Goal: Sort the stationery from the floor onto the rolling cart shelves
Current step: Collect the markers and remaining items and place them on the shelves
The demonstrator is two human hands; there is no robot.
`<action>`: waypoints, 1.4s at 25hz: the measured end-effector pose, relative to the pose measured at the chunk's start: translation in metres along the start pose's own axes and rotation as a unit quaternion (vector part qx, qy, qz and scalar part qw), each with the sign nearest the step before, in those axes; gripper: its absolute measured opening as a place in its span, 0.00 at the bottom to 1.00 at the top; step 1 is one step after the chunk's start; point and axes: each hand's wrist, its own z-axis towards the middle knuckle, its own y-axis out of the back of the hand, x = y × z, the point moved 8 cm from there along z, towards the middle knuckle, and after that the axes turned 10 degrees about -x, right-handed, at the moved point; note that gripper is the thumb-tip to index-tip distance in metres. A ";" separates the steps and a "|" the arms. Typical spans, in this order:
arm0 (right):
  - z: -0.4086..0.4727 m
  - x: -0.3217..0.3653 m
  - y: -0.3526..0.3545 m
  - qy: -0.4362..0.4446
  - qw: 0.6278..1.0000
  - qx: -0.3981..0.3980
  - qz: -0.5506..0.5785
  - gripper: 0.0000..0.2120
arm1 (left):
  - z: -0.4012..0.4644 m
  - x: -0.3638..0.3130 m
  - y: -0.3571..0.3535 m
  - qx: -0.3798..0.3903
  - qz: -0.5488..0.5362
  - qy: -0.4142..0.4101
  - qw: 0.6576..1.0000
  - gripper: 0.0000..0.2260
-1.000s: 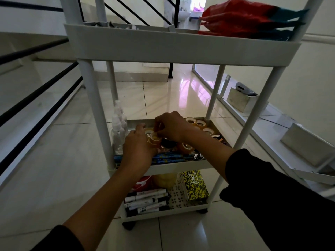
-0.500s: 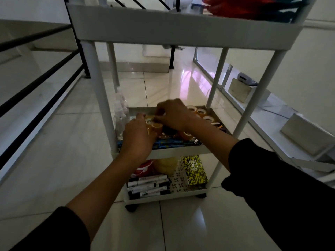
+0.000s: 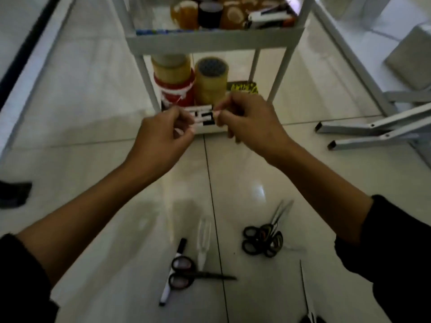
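White plastic frames the scene: the rolling cart (image 3: 210,40) now fills the 12 o'clock edge, its middle shelf packed with small tape rolls (image 3: 205,12) that both hands were arranging a second ago. The hands have since left that shelf and dropped in front of the bottom tier. The left hand (image 3: 161,134) and right hand (image 3: 247,120) hover close together with fingers loosely curled; whether they pinch anything cannot be told through the blur. Just behind them lie the white-and-black markers (image 3: 203,117) on the lowest shelf, with large tape rolls (image 3: 211,80) stacked at 12 o'clock of the hands.

The view has tipped downward too — a sign, by judgement, that the tape step is finished and the next pickup is being sought. Stationery still on the floor: a marker (image 3: 172,271) and one pair of black-handled scissors (image 3: 186,275) at 6 o'clock, a clear pen-like item (image 3: 203,241) beside them, a pile of scissors (image 3: 263,238) at 5 o'clock, and a thin blade-like piece (image 3: 305,292) near the lower edge.

White metal legs (image 3: 373,129) sprawl at 3 o'clock, well apart from the cart — no obstacle to reaching down, though the overlapping scissors may snag.
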 end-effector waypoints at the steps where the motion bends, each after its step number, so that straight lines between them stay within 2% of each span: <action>1: -0.018 -0.021 -0.008 -0.034 0.999 0.025 0.009 0.04 | -0.020 0.014 -0.010 0.031 0.018 0.016 0.999 0.06; 3: -0.051 -0.057 -0.029 -0.078 0.994 0.082 0.008 0.06 | -0.061 0.042 -0.026 0.072 0.047 0.063 0.994 0.07; 6: -0.092 -0.094 -0.062 -0.042 0.982 0.173 -0.065 0.08 | -0.115 0.080 -0.047 0.116 0.063 0.125 0.983 0.08; 9: -0.133 -0.124 -0.109 0.069 0.941 0.284 -0.171 0.18 | -0.158 0.113 -0.072 0.145 0.054 0.160 0.975 0.08; 11: -0.160 -0.138 -0.140 0.163 0.890 0.344 -0.251 0.26 | -0.178 0.131 -0.085 0.155 0.053 0.175 0.971 0.09; 13: -0.176 -0.147 -0.155 0.243 0.835 0.363 -0.334 0.29 | -0.189 0.142 -0.094 0.162 0.046 0.183 0.968 0.09; 15: -0.186 -0.146 -0.159 0.300 0.818 0.329 -0.366 0.26 | -0.197 0.149 -0.099 0.167 0.037 0.204 0.964 0.10; 18: -0.188 -0.144 -0.153 0.298 0.848 0.265 -0.348 0.23 | -0.200 0.149 -0.105 0.168 0.020 0.222 0.960 0.10; 21: -0.182 -0.158 -0.145 0.198 0.893 0.249 -0.319 0.23 | -0.189 0.145 -0.097 0.139 -0.003 0.234 0.962 0.09; 24: -0.162 -0.154 -0.125 0.048 0.965 0.187 -0.175 0.22 | -0.148 0.137 -0.062 0.046 -0.059 0.245 0.967 0.06; 26: -0.141 -0.133 -0.110 0.003 0.986 0.141 -0.088 0.20 | -0.105 0.119 -0.024 -0.036 -0.105 0.229 0.967 0.05; 29: -0.097 -0.076 -0.079 0.002 0.998 0.068 -0.011 0.13 | -0.035 0.079 0.043 -0.156 -0.158 0.168 0.960 0.07; 32: -0.044 -0.008 -0.039 0.030 0.999 -0.007 0.012 0.11 | 0.024 0.034 0.107 -0.259 -0.195 0.108 0.940 0.10; 35: 0.010 0.067 -0.002 0.085 0.994 -0.049 0.055 0.10 | 0.081 -0.005 0.147 -0.287 -0.209 0.064 0.933 0.22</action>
